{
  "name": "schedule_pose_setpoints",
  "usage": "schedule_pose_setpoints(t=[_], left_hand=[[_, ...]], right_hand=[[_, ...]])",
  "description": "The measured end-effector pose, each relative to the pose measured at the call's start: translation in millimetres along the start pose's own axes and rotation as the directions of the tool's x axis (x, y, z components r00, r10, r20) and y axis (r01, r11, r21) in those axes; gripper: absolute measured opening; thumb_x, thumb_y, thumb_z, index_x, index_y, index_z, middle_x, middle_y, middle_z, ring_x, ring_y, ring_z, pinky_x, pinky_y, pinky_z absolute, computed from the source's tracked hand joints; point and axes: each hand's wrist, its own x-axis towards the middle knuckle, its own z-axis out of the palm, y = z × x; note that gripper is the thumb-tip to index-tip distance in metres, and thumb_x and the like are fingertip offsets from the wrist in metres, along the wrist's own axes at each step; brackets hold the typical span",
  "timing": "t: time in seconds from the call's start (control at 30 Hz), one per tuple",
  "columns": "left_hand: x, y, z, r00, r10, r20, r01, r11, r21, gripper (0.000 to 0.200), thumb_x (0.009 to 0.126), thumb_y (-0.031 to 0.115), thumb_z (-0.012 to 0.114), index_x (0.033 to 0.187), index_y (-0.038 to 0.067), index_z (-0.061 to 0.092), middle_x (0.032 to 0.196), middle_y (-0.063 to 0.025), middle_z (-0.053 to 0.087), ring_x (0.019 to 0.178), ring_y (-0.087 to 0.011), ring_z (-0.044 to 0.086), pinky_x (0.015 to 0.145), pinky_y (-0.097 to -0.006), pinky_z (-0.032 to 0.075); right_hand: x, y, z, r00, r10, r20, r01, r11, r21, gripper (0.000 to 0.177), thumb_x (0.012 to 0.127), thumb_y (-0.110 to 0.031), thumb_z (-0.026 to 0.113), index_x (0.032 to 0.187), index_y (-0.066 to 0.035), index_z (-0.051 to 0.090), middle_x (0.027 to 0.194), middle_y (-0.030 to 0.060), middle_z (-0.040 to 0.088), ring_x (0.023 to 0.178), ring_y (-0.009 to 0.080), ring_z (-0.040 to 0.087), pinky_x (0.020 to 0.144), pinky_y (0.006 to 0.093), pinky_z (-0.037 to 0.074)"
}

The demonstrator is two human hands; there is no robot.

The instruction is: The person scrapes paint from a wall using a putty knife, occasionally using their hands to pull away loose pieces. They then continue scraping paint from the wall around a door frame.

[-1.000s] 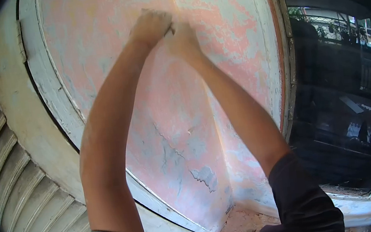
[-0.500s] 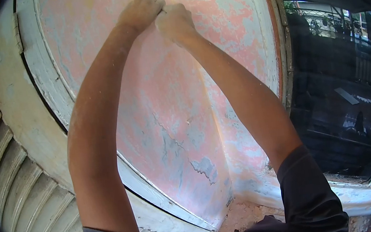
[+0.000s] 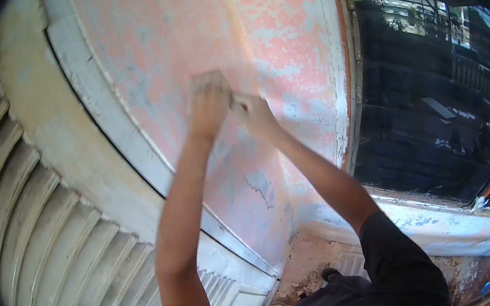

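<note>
Where walls [image 3: 166,34] [image 3: 285,32] meet, hands [image 3: 210,99] [image 3: 254,114] close, frames [image 3: 96,79] [image 3: 342,89] well apart

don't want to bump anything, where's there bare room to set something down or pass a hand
The floor patch between the pink wall and the person's torso looks bare. A hand could likely pass between the right hand and the window frame. It's crowded where the right and left hand meet.

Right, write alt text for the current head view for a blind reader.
A person's blurred left hand and right hand, close together before a patchy pink wall; whether they hold anything is unclear. A slatted panel lies at picture left, a dark window at right.
</note>
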Motion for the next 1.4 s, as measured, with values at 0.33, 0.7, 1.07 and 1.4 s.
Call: schedule_pose_setpoints(t=[0.33,0.7,1.07,1.4], left_hand=[[-312,178,-36,0.957,-0.12,0.262,0.237,0.847,-0.476,0.04,0.081,0.008,0.053,0.121,0.002,0.054,0.129,-0.0191,0.052,0.12,-0.0346,0.051,0.105,-0.0437,0.04],[-558,265,-152,0.201,-0.56,0.804,0.977,0.054,-0.207,0.024,0.087,0.002,0.054,0.108,0.002,0.066,0.101,-0.0164,0.068,0.089,-0.028,0.068,0.074,-0.037,0.055],[-637,282,-167,-0.347,-0.578,0.739,0.861,-0.509,0.007,0.04,0.088,0.008,0.052,0.124,-0.009,0.051,0.09,-0.0191,0.066,0.074,-0.024,0.069,0.061,-0.0314,0.054],[-637,284,-148,-0.308,-0.647,0.698,0.839,-0.53,-0.121,0.036,0.091,0.011,0.051,0.12,-0.01,0.052,0.088,-0.0159,0.065,0.073,-0.0234,0.068,0.061,-0.0291,0.055]], right_hand=[[-338,108,43,0.96,0.271,0.074,-0.261,0.958,-0.116,0.028,0.092,-0.011,0.054,0.117,-0.002,0.062,0.103,0.0192,0.068,0.084,0.0237,0.068,0.071,0.035,0.05],[-545,214,-168,-0.156,0.967,-0.2,-0.985,-0.136,0.11,0.035,0.092,-0.036,0.053,0.117,-0.011,0.059,0.062,0.0089,0.058,0.04,0.0147,0.048,0.033,0.0308,0.038],[-350,136,-5,0.214,0.961,0.176,-0.834,0.086,0.545,0.049,0.094,-0.026,0.055,0.141,-0.023,0.043,0.071,-0.0006,0.05,0.048,0.0089,0.044,0.039,0.0234,0.037],[-302,65,96,0.344,0.927,0.148,-0.836,0.231,0.497,0.049,0.096,-0.017,0.05,0.144,-0.014,0.04,0.063,0.0001,0.047,0.041,0.0095,0.043,0.035,0.0262,0.034]])
